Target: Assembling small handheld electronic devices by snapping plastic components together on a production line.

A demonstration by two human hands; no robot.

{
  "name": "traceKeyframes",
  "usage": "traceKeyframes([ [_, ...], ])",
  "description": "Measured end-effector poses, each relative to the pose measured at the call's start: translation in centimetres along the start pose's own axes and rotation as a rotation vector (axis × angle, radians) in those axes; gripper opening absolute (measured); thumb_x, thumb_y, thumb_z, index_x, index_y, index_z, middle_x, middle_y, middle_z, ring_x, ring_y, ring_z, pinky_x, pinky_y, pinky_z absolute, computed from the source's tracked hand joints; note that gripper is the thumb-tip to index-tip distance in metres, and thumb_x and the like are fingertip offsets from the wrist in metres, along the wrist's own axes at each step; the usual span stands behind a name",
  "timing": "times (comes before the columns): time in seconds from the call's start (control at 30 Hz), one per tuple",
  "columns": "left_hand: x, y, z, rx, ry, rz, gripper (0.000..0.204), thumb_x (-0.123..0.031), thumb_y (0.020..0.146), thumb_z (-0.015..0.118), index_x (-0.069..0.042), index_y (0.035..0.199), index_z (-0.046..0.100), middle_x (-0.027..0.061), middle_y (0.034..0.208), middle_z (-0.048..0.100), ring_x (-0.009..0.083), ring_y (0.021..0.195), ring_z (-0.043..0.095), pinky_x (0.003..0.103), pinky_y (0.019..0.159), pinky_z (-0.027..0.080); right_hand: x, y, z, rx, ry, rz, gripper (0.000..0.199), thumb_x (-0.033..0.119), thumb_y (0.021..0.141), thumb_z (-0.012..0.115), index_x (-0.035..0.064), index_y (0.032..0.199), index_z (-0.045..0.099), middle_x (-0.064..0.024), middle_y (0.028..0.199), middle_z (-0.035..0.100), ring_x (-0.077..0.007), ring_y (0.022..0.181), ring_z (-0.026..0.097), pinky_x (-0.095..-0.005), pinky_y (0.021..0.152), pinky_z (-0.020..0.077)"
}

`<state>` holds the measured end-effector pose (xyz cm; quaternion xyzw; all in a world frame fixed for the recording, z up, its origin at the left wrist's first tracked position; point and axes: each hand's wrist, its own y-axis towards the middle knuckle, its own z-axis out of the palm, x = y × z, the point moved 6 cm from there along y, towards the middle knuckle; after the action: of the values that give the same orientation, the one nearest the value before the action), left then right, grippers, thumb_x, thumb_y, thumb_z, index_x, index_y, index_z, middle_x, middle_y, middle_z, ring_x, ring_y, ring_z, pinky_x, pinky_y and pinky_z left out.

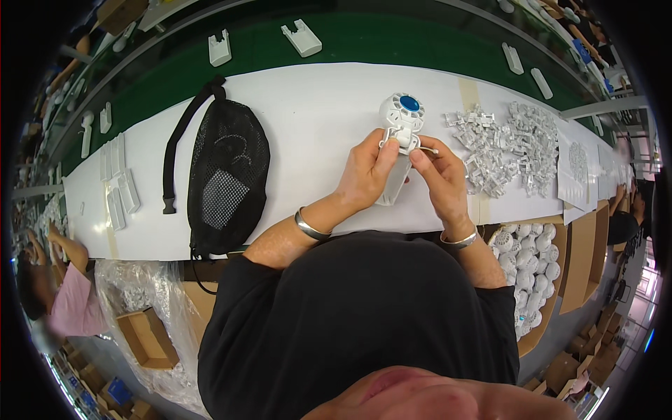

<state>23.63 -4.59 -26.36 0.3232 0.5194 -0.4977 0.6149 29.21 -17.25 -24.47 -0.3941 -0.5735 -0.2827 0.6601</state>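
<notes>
Over the white work surface I hold a white handheld fan point(401, 115) upright, its round vented head with a blue centre pointing away from me. My left hand point(365, 171) grips its neck from the left, the thumb pressed on the front. My right hand point(442, 180) closes on the neck from the other side with thumb and fingers. A short thin wire point(430, 150) sticks out by the right fingers. Below the neck the pale handle point(396, 183) shows between my hands. Nearest my right hand lies a heap of small white plastic brackets point(483, 143).
A black mesh bag point(231, 175) with a strap lies to the left. White handle shells point(126, 190) lie beyond it. More shells point(302, 38) sit on the green belt point(364, 45). At my lower right stands a carton of white fan heads point(528, 269). A co-worker point(73, 294) is at far left.
</notes>
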Motion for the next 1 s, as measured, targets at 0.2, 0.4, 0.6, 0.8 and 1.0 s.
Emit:
traceKeyframes([
  [0.2, -1.3, 1.2, 0.1, -0.020, 0.444, 0.241, 0.020, -0.018, 0.093, 0.051, 0.001, 0.095, 0.053, 0.0123, 0.066, 0.059, 0.0220, 0.053, 0.054, 0.033, 0.052, 0.044, -0.7, 1.4, 0.8, -0.033, 0.185, -0.058, 0.023, 0.006, 0.090, 0.059, 0.0006, 0.112, 0.057, -0.0068, 0.098, 0.062, -0.0095, 0.086, 0.053, -0.0209, 0.082, 0.0418],
  [0.4, -2.2, 4.4, 1.2, -0.091, 0.456, 0.363, 0.021, -0.020, 0.091, 0.052, 0.001, 0.093, 0.052, 0.0151, 0.066, 0.059, 0.0268, 0.053, 0.054, 0.035, 0.051, 0.044, 0.6, 4.8, -0.6, -0.037, 0.210, -0.127, 0.020, 0.006, 0.090, 0.060, 0.0008, 0.109, 0.059, -0.0047, 0.092, 0.062, -0.0090, 0.082, 0.053, -0.0203, 0.079, 0.0421],
  [0.6, -3.8, 13.6, 4.5, 0.025, 0.538, 0.391, 0.032, -0.030, 0.090, 0.050, 0.001, 0.090, 0.053, 0.0193, 0.072, 0.062, 0.0359, 0.060, 0.057, 0.043, 0.061, 0.047, 4.0, 6.7, -5.6, -0.205, 0.033, -0.262, 0.037, 0.008, 0.088, 0.063, 0.0042, 0.123, 0.053, -0.0106, 0.118, 0.056, -0.0178, 0.103, 0.053, -0.0284, 0.087, 0.0451],
  [0.8, -1.0, 28.2, -6.1, -0.245, 0.601, 0.112, 0.043, -0.037, 0.092, 0.043, 0.000, 0.115, 0.045, 0.0276, 0.106, 0.062, 0.0453, 0.096, 0.060, 0.048, 0.086, 0.047, 7.0, -3.0, -19.6, -0.755, -0.762, -0.477, 0.044, 0.011, 0.090, 0.063, 0.0054, 0.132, 0.051, -0.0135, 0.143, 0.040, -0.0231, 0.122, 0.048, -0.0345, 0.098, 0.0440],
  [1.0, 1.4, 32.0, -15.3, -0.412, 0.941, -0.079, 0.046, -0.037, 0.091, 0.044, 0.000, 0.119, 0.043, 0.0259, 0.108, 0.063, 0.0415, 0.099, 0.062, 0.045, 0.090, 0.047, -9.2, -23.6, -39.7, -1.138, -1.275, 0.163, 0.055, 0.038, 0.088, 0.062, -0.0043, 0.122, 0.055, -0.0231, 0.118, 0.059, -0.0372, 0.109, 0.055, -0.0408, 0.096, 0.0421],
])
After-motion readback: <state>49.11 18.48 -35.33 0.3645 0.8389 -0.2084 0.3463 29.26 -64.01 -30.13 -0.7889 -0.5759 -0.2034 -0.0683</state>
